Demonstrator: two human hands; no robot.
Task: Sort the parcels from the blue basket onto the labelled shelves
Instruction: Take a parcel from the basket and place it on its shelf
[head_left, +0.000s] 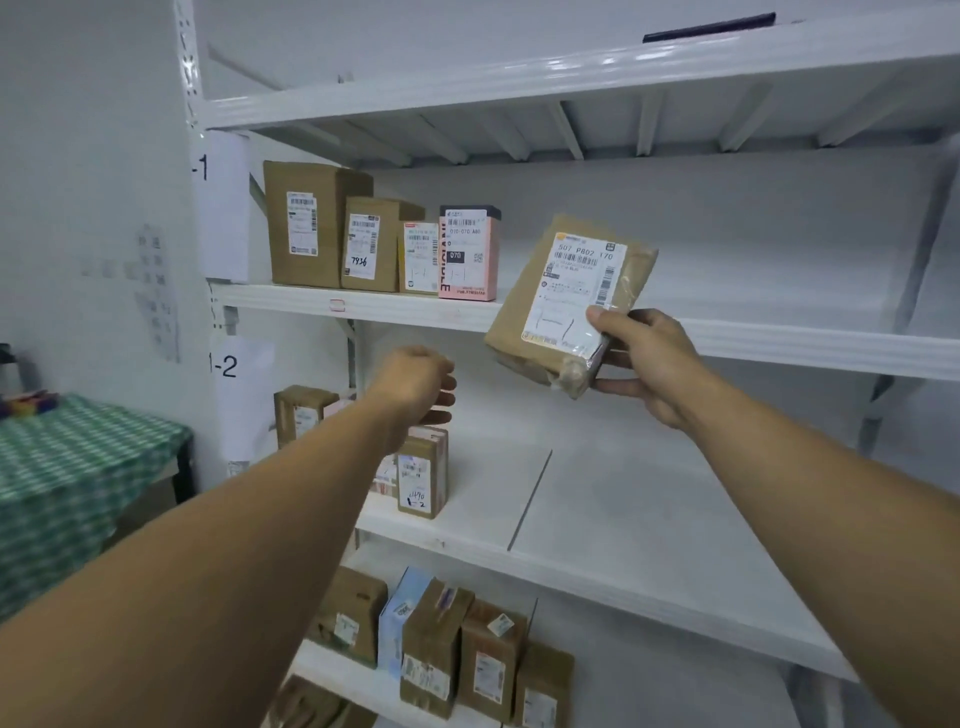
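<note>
Right hand (644, 358) pinches a flat brown parcel (563, 296) by its lower corner, level with the upper shelf (405, 306); left hand (415, 384) hangs loose, empty. The parcel looks light, fairly stiff and tape-slick.

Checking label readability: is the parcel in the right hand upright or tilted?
Tilted: the parcel leans top rightward, its lower right corner gripped by the right hand.

Illumination is even, diffuse and fairly bright, with a cool white cast. Glare spots mark the glossy front edge of the top shelf (571, 67). Soft shadow lies under each shelf board. Wide-angle distortion bows the shelf edges and tilts the upright (189, 67) near the frame borders. The parcel (566, 301) label is sharp in part. The lowest boxes (431, 644) are blurred.
</note>
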